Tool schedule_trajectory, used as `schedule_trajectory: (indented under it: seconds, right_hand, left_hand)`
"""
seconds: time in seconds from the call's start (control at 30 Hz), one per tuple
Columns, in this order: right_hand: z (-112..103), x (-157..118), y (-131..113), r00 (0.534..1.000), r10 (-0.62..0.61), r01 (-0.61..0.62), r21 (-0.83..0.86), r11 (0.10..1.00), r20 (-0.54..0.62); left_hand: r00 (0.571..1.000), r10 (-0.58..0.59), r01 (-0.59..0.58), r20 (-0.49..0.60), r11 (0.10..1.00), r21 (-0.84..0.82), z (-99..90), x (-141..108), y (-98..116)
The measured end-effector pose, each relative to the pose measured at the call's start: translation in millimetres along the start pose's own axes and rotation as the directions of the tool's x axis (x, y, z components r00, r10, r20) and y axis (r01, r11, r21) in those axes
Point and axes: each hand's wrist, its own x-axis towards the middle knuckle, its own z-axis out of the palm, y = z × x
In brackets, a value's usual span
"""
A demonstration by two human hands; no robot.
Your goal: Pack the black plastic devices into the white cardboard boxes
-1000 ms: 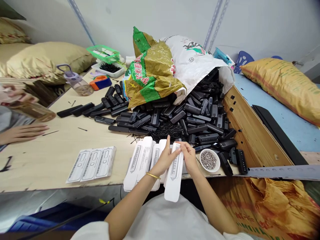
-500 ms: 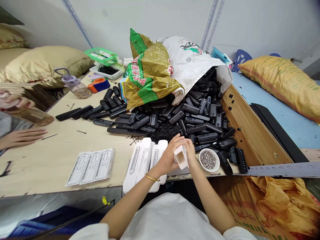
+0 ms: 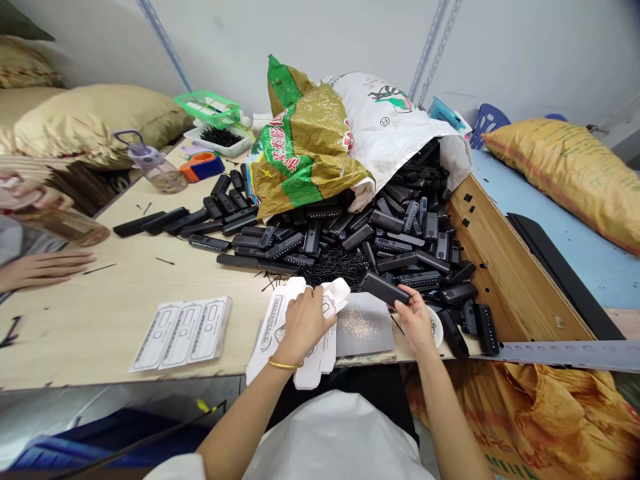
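Note:
My right hand grips one end of a black oblong plastic case, its fingers closed on it. The case is tilted above a grey sheet with small pale specks on it. My left hand curls its fingers over a white printed carton in a group of flat-lying cartons at the table's front edge. The hand covers part of the carton. Beyond both hands spreads a heap of black plastic cases. A pile of thin black sticks lies in it. Behind my right hand, a white bowl is partly hidden.
Three printed white boxes lie side by side on the left. A co-worker's hands are at the far left, beside a clear bottle. A gold-green bag and a white sack cover the heap's back. A wooden board borders the right.
The white carton that both hands held has gone down to the left with my left hand. My right hand has moved right and taken hold of a black plastic case.

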Motion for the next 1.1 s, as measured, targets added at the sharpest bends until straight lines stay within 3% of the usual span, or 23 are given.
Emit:
schedule_trajectory:
  seconds: [0.1,0.23,0.4,0.47,0.5,0.53,0.57,0.63,0.67,0.77,0.87,0.93,1.03,1.1]
  right_hand:
    - [0,1,-27,0.967,-0.007,0.038,-0.12,0.992,0.253]
    - [13,9,-51,0.889,-0.022,0.182,-0.311,0.933,0.457]
    - [27,21,-72,0.68,-0.085,0.474,-0.348,0.809,0.728]
    - [37,25,-70,0.635,-0.147,0.526,-0.285,0.801,0.758]
    - [43,29,-65,0.647,-0.183,0.531,-0.266,0.804,0.74]
    - [47,35,-58,0.689,-0.21,0.523,-0.276,0.807,0.693]
    - [51,44,-49,0.764,-0.219,0.49,-0.325,0.809,0.607]
    - [54,64,-30,0.939,-0.205,0.33,-0.565,0.756,0.274]
    - [55,74,-20,0.967,-0.189,0.256,-0.688,0.679,0.173]
    - [56,96,2,0.978,-0.177,0.197,-0.772,0.604,0.111]
    - [54,101,6,0.975,-0.193,0.206,-0.787,0.582,0.113]
    - [44,96,-1,0.973,-0.211,0.197,-0.801,0.565,0.09]
    - [12,77,-28,0.955,-0.293,0.212,-0.792,0.572,0.043]
    - [-11,58,-53,0.912,-0.402,0.328,-0.728,0.602,0.078]
  left_hand:
    - [0.992,0.124,-0.122,0.015,0.989,-0.084,3.1,1,3]
    - [0.993,0.113,-0.115,-0.019,0.973,-0.202,2.2,3,-9]
    - [0.962,0.268,-0.273,-0.051,0.94,-0.204,4.7,-2,-21]
    - [0.948,0.306,-0.317,-0.085,0.899,-0.302,9.8,-5,-18]
    - [0.949,0.296,-0.314,-0.105,0.877,-0.365,12.5,-5,-16]
    - [0.956,0.266,-0.293,-0.122,0.855,-0.428,14.9,-5,-14]
    - [0.966,0.22,-0.26,-0.138,0.834,-0.487,16.8,-4,-13]
    - [0.98,0.104,-0.187,-0.171,0.786,-0.59,18.9,-1,-11]
    - [0.982,0.047,-0.155,-0.184,0.758,-0.633,19.5,1,-11]
    - [0.978,-0.064,-0.104,-0.199,0.678,-0.728,21.7,3,-6]
    - [0.975,-0.076,-0.121,-0.209,0.608,-0.784,29.2,1,6]
    - [0.969,-0.061,-0.162,-0.24,0.574,-0.803,38.5,1,17]
    - [0.96,-0.006,-0.23,-0.278,0.544,-0.807,57.6,3,32]
    - [0.952,0.057,-0.283,-0.3,0.535,-0.796,70.7,6,39]
